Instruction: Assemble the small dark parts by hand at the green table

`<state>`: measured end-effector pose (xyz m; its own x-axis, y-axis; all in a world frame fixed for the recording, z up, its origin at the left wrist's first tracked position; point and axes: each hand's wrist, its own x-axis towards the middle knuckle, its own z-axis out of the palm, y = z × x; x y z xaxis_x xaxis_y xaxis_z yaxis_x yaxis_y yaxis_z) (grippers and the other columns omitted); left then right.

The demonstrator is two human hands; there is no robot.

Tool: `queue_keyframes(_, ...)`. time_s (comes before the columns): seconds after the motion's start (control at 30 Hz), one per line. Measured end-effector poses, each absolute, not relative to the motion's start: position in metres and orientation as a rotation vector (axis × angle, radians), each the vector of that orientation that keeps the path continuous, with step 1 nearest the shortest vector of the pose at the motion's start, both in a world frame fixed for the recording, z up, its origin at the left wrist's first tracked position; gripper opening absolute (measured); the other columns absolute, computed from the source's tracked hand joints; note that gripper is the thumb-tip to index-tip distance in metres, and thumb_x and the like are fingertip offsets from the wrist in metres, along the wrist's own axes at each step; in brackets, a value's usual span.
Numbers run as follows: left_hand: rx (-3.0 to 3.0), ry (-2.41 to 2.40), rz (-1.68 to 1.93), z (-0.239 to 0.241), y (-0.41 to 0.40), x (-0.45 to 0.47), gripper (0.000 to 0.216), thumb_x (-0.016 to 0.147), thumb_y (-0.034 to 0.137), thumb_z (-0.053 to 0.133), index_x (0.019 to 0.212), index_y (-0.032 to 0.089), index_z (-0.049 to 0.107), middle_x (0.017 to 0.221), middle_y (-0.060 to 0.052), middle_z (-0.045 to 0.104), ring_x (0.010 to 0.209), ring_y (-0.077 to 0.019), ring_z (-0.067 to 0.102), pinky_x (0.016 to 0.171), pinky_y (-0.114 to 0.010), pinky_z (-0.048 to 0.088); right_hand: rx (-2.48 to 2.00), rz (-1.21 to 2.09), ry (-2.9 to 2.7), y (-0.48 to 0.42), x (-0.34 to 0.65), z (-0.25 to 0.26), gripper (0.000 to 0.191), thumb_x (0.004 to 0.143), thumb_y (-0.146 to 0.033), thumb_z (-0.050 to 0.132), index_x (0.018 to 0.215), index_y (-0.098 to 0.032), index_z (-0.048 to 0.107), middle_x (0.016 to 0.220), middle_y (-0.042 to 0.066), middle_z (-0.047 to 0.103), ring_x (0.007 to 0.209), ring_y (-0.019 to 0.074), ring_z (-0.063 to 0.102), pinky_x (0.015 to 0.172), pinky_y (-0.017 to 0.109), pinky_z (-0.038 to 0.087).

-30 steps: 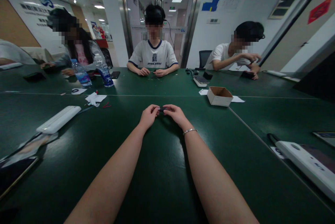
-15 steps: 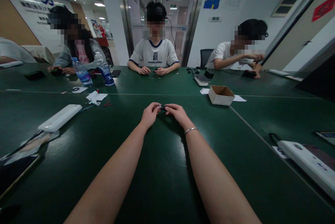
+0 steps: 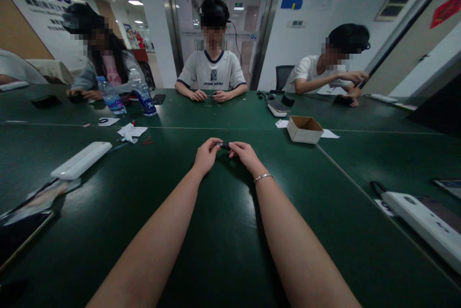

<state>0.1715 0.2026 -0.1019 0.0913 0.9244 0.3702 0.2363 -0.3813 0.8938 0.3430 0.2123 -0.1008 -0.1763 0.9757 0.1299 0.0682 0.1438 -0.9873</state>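
Note:
Between my hands, just above the green table [image 3: 223,231], is a small dark stick-like object [image 3: 224,146] with a paler, shiny end on the left. Its exact kind is too small to make out. My left hand [image 3: 206,155] pinches the shiny left end between thumb and fingertips. From the other side, my right hand [image 3: 245,155] has its fingers closed on the dark right end. Fingers cover both ends of the object.
An open cardboard box [image 3: 305,130] stands ahead to the right. White power banks lie at the left [image 3: 82,160] and right [image 3: 425,221]. Two water bottles [image 3: 144,94], crumpled paper [image 3: 131,131] and red scraps [image 3: 148,140] lie ahead left. Several people sit across the table.
Slightly more of the dark object shows between my hands, which stay nearly in place. Across the table at right, a person's raised hand has shifted a little.

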Motion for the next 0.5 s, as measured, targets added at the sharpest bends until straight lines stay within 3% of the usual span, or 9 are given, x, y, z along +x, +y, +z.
queue_keyframes(0.13, 1.746, 1.158, 1.336, -0.1037, 0.2036, 0.171, 0.02, 0.085, 0.019, 0.052, 0.101, 0.019, 0.063, 0.093, -0.004, 0.067, 0.083, -0.0143, 0.062, 0.082, -0.028, 0.049, -1.06, 1.206, -1.45, 0.211, 0.3429, -0.0998, 0.041, 0.075, -0.055, 0.067, 0.077, -0.014, 0.065, 0.061, 0.001, 0.062, 0.057, 0.0128, 0.057, 0.062, 0.024, 0.044)
queue_keyframes(0.5, 1.698, 1.363, 1.258, -0.1011, 0.2007, 0.1694, 0.023, 0.087, 0.037, 0.051, 0.086, 0.019, 0.064, 0.074, -0.002, 0.065, 0.071, -0.0148, 0.059, 0.069, -0.026, 0.044, -1.092, 1.216, -1.432, 0.2129, 0.3407, -0.1007, 0.024, 0.081, -0.034, 0.067, 0.094, -0.014, 0.066, 0.078, 0.004, 0.068, 0.059, 0.0115, 0.06, 0.065, 0.024, 0.046)
